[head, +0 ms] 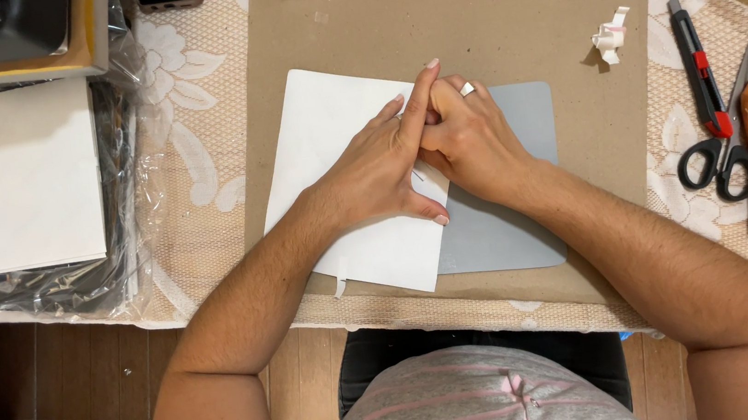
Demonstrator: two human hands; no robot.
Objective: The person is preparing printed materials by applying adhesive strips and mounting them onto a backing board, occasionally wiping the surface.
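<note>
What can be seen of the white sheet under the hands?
The white sheet is a plain, matte rectangle, paper or thin card by its look, lying flat and slightly rotated on the brown cardboard mat. Its right edge overlaps the grey rounded-corner cover. The left hand presses flat on it, fingers extended along that edge; the right hand sits curled at the seam. A small white tab sticks out from its lower edge.

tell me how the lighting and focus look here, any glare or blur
Head view: even, soft light, with short shadows beside the crumpled paper scrap and under the left hand and right hand; mild sheen on the plastic wrap; white sheet bright but not blown out; focus sharp throughout, no motion blur.
</note>
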